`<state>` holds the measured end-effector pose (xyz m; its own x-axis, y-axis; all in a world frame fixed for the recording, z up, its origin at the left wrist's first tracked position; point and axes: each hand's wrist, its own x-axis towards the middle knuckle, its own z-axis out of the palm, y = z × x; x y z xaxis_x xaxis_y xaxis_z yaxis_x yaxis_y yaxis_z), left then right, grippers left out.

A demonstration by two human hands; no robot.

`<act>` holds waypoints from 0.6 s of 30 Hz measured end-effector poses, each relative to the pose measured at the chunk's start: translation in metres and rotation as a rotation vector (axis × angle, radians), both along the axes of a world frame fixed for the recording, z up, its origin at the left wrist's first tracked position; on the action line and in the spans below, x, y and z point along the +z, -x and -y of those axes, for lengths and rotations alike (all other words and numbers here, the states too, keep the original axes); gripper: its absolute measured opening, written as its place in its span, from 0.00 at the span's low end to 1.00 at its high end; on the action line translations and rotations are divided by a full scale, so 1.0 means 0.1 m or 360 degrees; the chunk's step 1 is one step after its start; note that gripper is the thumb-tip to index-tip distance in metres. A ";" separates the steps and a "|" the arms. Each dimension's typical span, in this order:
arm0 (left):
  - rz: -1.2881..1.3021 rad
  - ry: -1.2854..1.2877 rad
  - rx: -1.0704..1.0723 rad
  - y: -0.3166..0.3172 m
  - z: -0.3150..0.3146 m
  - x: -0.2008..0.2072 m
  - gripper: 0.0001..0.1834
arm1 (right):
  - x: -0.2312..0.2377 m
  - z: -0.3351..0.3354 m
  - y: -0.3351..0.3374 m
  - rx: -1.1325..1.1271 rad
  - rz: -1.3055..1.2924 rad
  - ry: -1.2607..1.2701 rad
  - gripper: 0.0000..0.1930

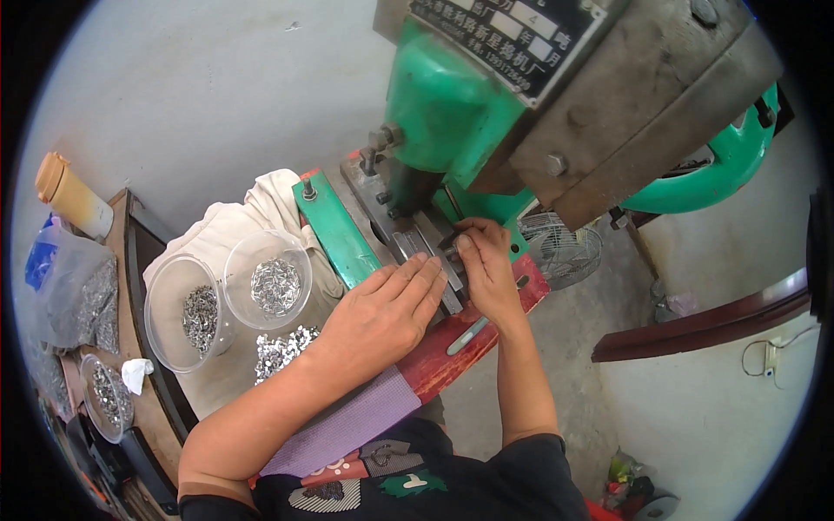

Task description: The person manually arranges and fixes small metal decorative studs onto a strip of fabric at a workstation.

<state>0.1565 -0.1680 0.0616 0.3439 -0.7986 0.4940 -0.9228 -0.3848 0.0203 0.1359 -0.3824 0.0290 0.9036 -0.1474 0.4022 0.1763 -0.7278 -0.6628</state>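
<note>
Die sits between the hands, long axis slanting away and leftward. Left hand lies flat, fingertips on or just over it; right hand is pinched close at its right side, can't tell on what. Green press stands beyond.

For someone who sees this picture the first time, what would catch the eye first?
Probably the big green and grey machine, filling much of the upper right. Next, just below its green head, the left hand and right hand meet at a metal fixture. Left of them, two clear tubs hold small metal parts.
</note>
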 end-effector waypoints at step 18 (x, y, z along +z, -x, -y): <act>-0.0690 0.0731 -0.0048 0.05 0.02 -0.33 0.41 | -0.07 0.07 -0.07 0.0151 -0.0089 -0.0190 0.16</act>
